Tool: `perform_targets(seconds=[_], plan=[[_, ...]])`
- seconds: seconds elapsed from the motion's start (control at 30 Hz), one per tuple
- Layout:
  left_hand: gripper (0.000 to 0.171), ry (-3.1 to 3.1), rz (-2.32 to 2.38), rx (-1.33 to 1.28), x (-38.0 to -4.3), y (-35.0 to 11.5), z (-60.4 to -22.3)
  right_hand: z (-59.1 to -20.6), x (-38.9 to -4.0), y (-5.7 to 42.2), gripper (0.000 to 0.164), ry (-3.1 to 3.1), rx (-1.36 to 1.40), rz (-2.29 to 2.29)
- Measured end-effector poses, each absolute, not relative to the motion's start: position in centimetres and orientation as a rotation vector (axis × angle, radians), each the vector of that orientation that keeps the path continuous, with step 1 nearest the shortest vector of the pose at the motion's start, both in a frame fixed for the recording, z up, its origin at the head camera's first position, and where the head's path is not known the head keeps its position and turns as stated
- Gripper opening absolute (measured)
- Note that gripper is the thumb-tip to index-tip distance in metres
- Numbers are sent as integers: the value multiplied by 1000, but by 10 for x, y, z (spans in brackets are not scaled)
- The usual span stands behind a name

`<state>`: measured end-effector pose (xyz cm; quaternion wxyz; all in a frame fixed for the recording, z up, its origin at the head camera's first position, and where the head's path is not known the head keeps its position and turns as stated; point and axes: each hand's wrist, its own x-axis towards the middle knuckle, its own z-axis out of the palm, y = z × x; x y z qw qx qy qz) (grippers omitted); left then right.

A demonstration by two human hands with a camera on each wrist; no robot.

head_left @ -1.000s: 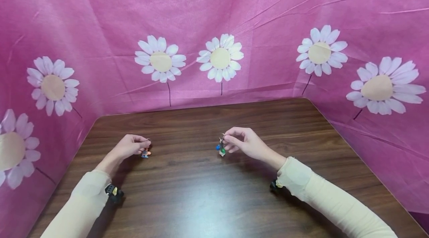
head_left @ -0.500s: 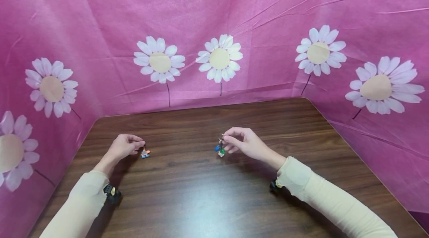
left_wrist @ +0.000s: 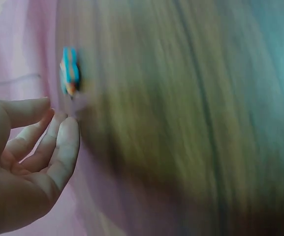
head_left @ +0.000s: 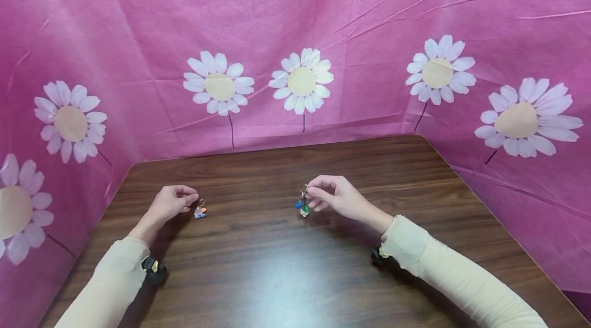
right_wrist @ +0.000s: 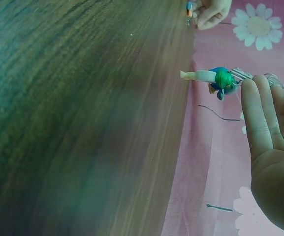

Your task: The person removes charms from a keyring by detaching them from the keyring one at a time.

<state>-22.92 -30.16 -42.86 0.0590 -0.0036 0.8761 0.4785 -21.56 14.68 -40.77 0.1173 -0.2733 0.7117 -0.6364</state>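
In the head view my left hand (head_left: 170, 201) hovers low over the table's left part, thumb and fingers loosely bent with nothing between them. Just past its fingertips lies a small orange, blue and grey figure keychain (head_left: 200, 212), its ring uppermost; the left wrist view shows that keychain (left_wrist: 70, 71) beyond the fingertips. Near the middle, my right hand (head_left: 339, 197) pinches the ring of another keychain (head_left: 302, 206), whose blue and green figures hang below. From the right wrist, its green-and-white figure (right_wrist: 215, 77) and metal chain (right_wrist: 241, 74) show beside the fingers.
A brown wood-grain table (head_left: 258, 266) spreads under both hands. Pink cloth (head_left: 369, 20) printed with white daisies stands around its back and sides. A black wrist camera (head_left: 154, 269) sits by the left sleeve, another (head_left: 378, 256) by the right.
My left hand has let go of the orange and blue keychain and drawn slightly left, leaving it on the table. My right hand keeps hold of its keychain, nearly still.
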Motion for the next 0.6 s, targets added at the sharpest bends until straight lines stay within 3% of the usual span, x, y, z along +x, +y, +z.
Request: perform_targets(seconds=[0.33,0.6], plan=[[36,2524,1566,138,-229,-243,-406,-404,-217,145,17,2061,-797,-1871],[33,2264,1718,417,-215,-176,-395,-398,-217,143,18,2034,-823,-1873]])
